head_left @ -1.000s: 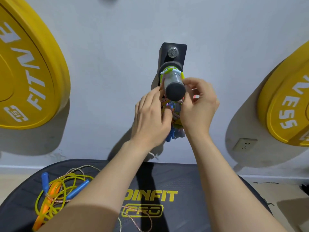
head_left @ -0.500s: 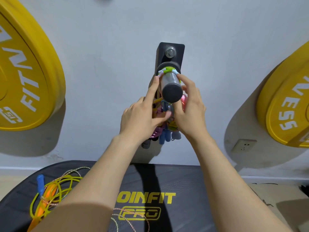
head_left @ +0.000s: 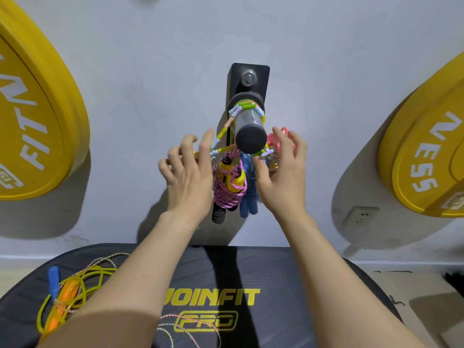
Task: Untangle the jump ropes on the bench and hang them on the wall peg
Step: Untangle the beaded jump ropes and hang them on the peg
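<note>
Both your hands are up at the wall peg (head_left: 249, 129), centre of the frame, and neither one holds anything. Your left hand (head_left: 188, 172) sits just left of the hanging bundle with its fingers spread and loose; your right hand (head_left: 281, 177) sits just right of it, fingers also splayed and relaxed, thumb near the dangling beads. Whether either hand brushes the ropes you can't tell from this angle. On the peg: a beaded rope (head_left: 247, 108) looped over the shaft close to the wall bracket, and below it a pink braided rope (head_left: 229, 194) wound round yellow handles (head_left: 234, 183), plus blue handles (head_left: 248, 199) and a black handle (head_left: 218, 216) hanging straight down. A pink piece shows behind your right fingers, too hidden to name. So part of the job looks done — several ropes hung. What's left is at the lower left of the frame, on the bench (head_left: 288, 280): a yellow rope (head_left: 82, 275) in loose overlapping coils, mixed with a blue handle (head_left: 54, 277) and an orange handle (head_left: 59, 315), and a thin speckled cord (head_left: 190, 330) running out from under your left forearm toward bottom centre. That pile reads as tangled, so expect to go back down, separate it, then hang it — maybe half to go. Yellow weight plates (head_left: 32, 116) flank the peg, far left and far right.
</note>
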Action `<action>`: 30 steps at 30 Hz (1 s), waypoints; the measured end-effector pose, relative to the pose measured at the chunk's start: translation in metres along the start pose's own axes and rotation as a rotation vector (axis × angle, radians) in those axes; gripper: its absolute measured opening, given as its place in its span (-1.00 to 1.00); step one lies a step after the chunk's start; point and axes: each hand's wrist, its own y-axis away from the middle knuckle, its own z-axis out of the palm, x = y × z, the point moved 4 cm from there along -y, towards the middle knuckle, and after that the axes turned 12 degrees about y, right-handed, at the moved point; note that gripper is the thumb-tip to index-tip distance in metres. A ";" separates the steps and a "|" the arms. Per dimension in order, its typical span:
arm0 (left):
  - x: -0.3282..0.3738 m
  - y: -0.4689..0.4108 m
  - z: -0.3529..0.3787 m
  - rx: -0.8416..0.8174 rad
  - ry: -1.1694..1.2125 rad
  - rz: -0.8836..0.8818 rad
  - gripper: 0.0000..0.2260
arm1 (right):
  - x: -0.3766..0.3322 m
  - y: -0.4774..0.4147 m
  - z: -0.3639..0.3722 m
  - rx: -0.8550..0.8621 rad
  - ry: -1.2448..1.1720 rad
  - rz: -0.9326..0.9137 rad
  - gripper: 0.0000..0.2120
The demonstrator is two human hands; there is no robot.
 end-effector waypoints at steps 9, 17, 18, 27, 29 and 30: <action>0.005 -0.003 0.040 -0.299 0.351 -0.063 -0.12 | -0.015 -0.013 -0.005 -0.068 -0.061 0.053 -0.46; 0.007 -0.021 0.011 -0.023 0.808 -0.182 -0.35 | -0.035 -0.047 -0.019 -0.045 -0.638 0.239 -0.83; 0.011 -0.022 0.005 0.033 0.790 -0.124 -0.33 | -0.031 -0.049 -0.017 -0.029 -0.608 0.255 -0.86; 0.014 -0.013 0.007 -0.255 0.805 -0.041 0.00 | -0.023 -0.019 0.007 0.066 -0.125 0.087 -0.70; 0.017 -0.015 -0.003 -0.275 0.790 -0.022 -0.06 | -0.030 -0.012 0.007 0.084 0.120 0.057 -0.64; 0.017 -0.015 -0.009 -0.275 0.733 0.006 -0.12 | -0.033 -0.008 0.006 0.071 0.217 0.033 -0.62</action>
